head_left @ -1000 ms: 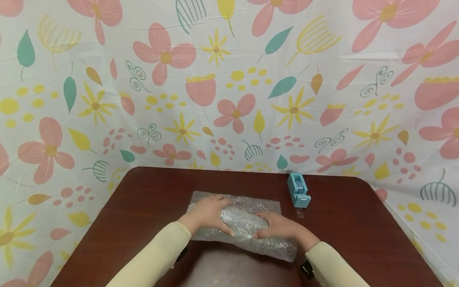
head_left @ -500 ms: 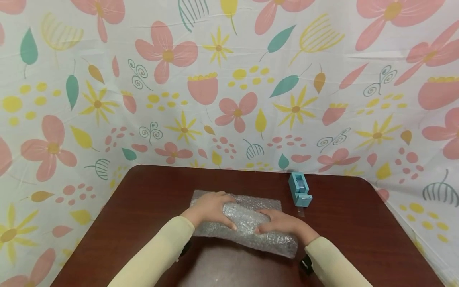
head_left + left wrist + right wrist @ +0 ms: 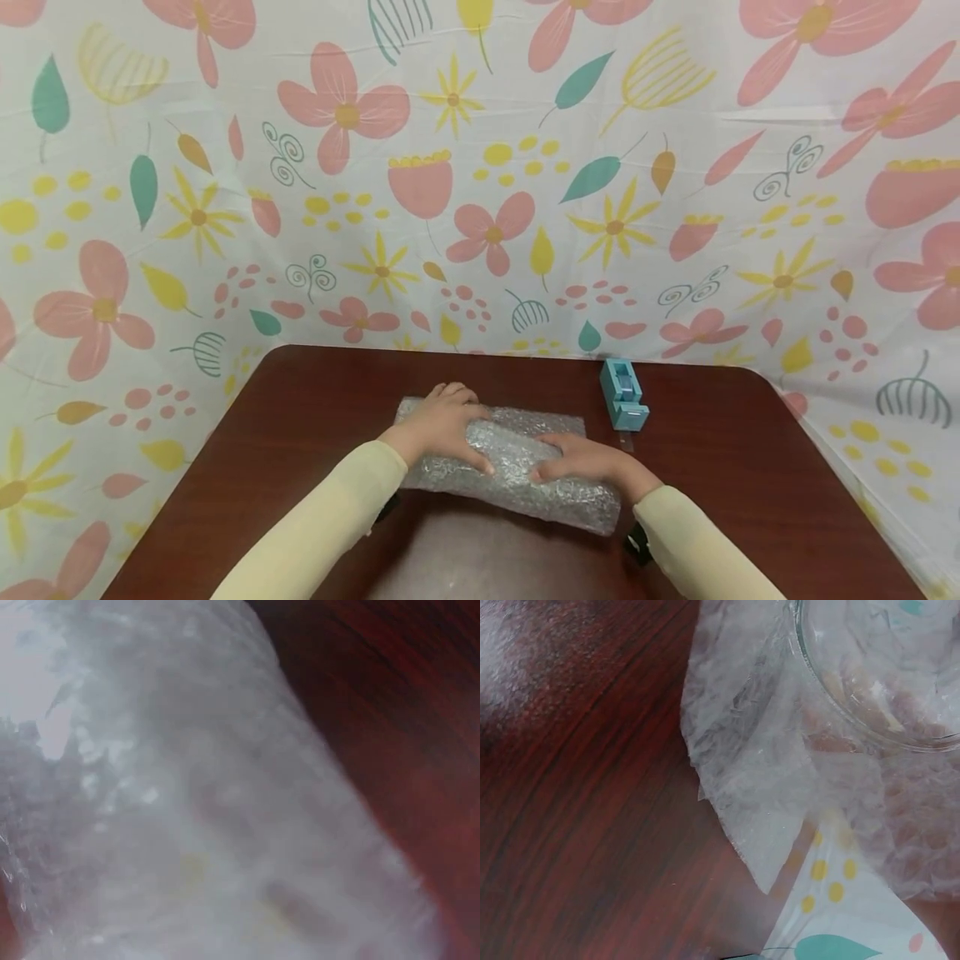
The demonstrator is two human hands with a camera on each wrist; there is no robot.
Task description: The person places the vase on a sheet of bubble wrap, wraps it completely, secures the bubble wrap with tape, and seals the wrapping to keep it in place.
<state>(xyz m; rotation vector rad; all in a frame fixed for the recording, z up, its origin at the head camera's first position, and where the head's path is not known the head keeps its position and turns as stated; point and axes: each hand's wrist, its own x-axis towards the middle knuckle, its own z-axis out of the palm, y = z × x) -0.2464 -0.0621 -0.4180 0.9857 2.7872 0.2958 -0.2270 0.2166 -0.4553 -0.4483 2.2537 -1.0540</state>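
Observation:
A sheet of clear bubble wrap is rolled into a bundle on the table, its far flap lying flat behind the roll. Around the left part of the roll my left hand holds on, fingers over the top and far side, thumb on the near side. My right hand grips the right part, thumb toward the middle; some of its fingers are hidden. Looking into the roll's end, the right wrist view shows the round rim of a clear glass vessel inside. Blurred bubble wrap fills much of the left wrist view.
A light-blue tape dispenser stands at the back right of the dark red-brown table, a short strip of tape at its front. A flower-patterned cloth hangs behind the table and along its sides.
Both hands stay on the bubble wrap roll. The left fingers have shifted slightly toward the far side, and the roll has moved a little away from the person.

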